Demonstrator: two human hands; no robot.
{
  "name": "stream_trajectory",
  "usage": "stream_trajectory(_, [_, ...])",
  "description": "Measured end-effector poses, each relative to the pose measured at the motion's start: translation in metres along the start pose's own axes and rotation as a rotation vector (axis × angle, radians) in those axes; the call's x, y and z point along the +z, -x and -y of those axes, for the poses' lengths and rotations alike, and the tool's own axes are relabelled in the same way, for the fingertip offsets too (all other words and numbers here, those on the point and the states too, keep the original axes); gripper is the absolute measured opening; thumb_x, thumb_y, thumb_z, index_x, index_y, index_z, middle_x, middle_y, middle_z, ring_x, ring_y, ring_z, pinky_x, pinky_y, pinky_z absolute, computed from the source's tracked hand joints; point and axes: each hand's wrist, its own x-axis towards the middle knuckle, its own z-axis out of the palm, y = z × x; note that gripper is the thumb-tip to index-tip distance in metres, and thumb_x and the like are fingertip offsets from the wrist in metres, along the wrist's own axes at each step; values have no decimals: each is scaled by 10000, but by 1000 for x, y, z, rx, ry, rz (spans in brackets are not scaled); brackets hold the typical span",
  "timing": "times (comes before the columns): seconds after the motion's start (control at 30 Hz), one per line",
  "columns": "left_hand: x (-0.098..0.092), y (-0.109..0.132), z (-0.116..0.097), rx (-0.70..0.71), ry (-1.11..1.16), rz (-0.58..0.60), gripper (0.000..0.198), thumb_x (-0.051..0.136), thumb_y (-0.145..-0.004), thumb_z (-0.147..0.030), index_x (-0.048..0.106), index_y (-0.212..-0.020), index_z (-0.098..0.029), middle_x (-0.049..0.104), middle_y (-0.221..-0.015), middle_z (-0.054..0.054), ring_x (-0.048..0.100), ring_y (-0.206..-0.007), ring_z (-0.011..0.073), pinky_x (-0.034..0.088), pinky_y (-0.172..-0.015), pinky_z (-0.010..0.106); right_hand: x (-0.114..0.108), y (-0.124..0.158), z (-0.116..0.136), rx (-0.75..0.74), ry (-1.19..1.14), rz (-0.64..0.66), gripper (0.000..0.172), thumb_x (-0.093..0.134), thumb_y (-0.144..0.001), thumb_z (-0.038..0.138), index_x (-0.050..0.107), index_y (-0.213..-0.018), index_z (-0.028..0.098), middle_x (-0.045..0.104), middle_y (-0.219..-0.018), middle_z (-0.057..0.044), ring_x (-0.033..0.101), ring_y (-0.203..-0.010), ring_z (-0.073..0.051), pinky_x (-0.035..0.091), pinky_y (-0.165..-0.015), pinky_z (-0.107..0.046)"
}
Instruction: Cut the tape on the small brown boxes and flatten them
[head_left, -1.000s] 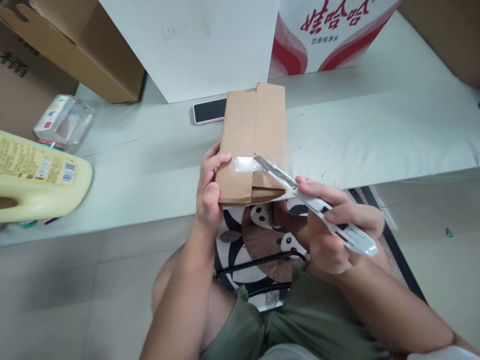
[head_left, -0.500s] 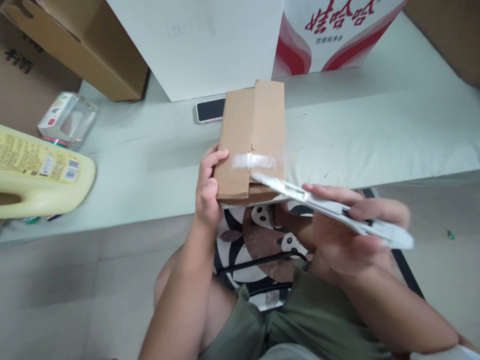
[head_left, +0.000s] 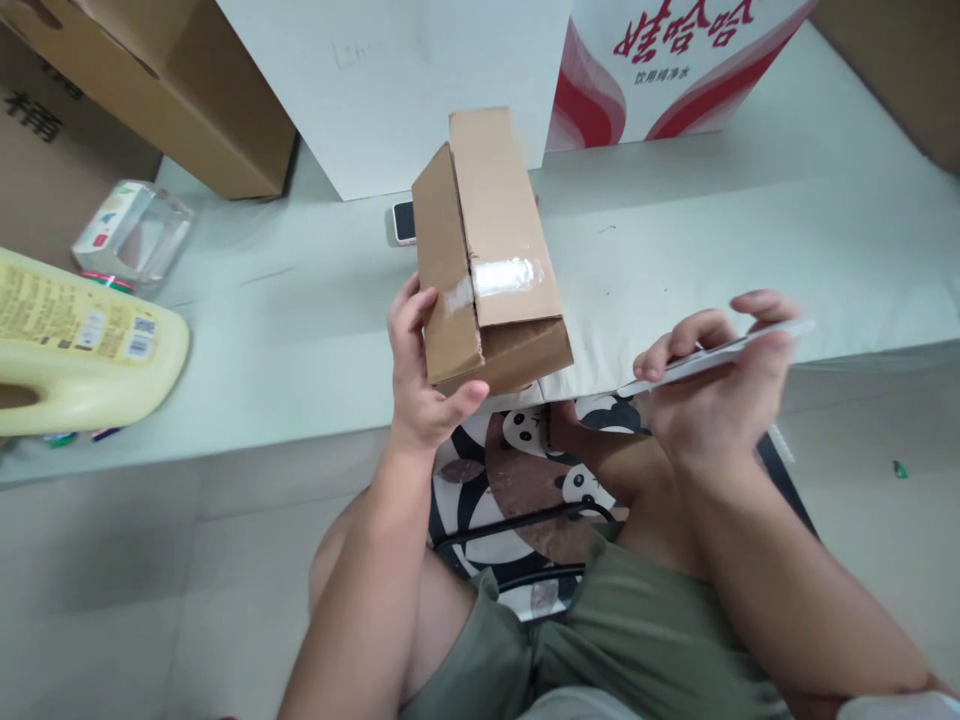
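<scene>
A small brown cardboard box (head_left: 510,220) is tilted in my left hand (head_left: 424,375), whose fingers grip its left side with the thumb near the lower front corner. Its two top flaps stand apart along the middle seam, and the clear tape (head_left: 506,275) across them is split there. My right hand (head_left: 712,400) is closed around a white utility knife (head_left: 705,362), away from the box on the right. Whether the blade is out cannot be made out.
Behind the box lies a phone (head_left: 404,223), partly covered. A tall white box (head_left: 405,90) and a red-and-white carton (head_left: 667,80) stand at the back of the pale-covered surface (head_left: 300,340). At left are a yellow jug (head_left: 97,350), a clear bottle (head_left: 142,235) and a brown carton (head_left: 225,110).
The knife has moved off the seam to the right and turned in my right hand. My left hand has tilted the box, the tape has parted, and the flaps have separated.
</scene>
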Motion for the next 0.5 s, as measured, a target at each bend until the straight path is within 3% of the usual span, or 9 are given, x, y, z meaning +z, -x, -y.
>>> stream_trajectory(0.07, [1,0,-2,-15,-33,-17,861,706,-719,-827,475,-1410,-369,456,-1527,86,347,-1532,384,349,-1236,593,-3,2,-2,7,198,67,260,583,-957,558,496,-1034,325,437,-671,72,400,-434,-114,352,-439,-285])
stream_trajectory(0.13, [1,1,-3,-41,-7,-60,757,687,-787,-774,493,-1398,-372,497,-1489,73,430,-1477,361,403,-1197,580,-9,3,-6,26,550,225,224,593,-955,455,548,-1127,318,467,-691,50,397,-467,-125,366,-474,-302])
stream_trajectory(0.23, [-1,2,-2,-85,67,-176,581,636,-893,-675,566,-1362,-340,612,-1322,47,603,-1283,301,504,-1085,519,-20,1,-17,110,1067,546,482,563,-897,287,547,-1379,281,583,-870,-45,504,-582,-185,488,-607,-389])
stream_trajectory(0.3, [-3,1,-3,-97,60,-263,483,600,-944,-606,617,-1317,-300,646,-1264,48,618,-1266,291,495,-1105,505,-26,-3,-29,137,1219,663,650,541,-835,207,519,-1482,263,592,-1037,-113,542,-651,-216,519,-669,-430])
stream_trajectory(0.4, [-6,-2,-2,-132,46,-357,429,518,-988,-577,668,-1248,-271,661,-1309,70,568,-1377,294,433,-1202,487,-30,-11,-47,104,1239,705,706,524,-799,164,557,-1494,287,572,-1129,-132,561,-716,-223,519,-715,-436])
stream_trajectory(0.5, [-10,-4,5,-282,79,-407,516,457,-987,-645,655,-1265,-258,694,-1268,93,615,-1335,285,517,-1122,461,-27,-22,-56,-9,1305,595,666,474,-829,133,601,-1455,321,586,-1152,-133,594,-935,-281,479,-872,-508])
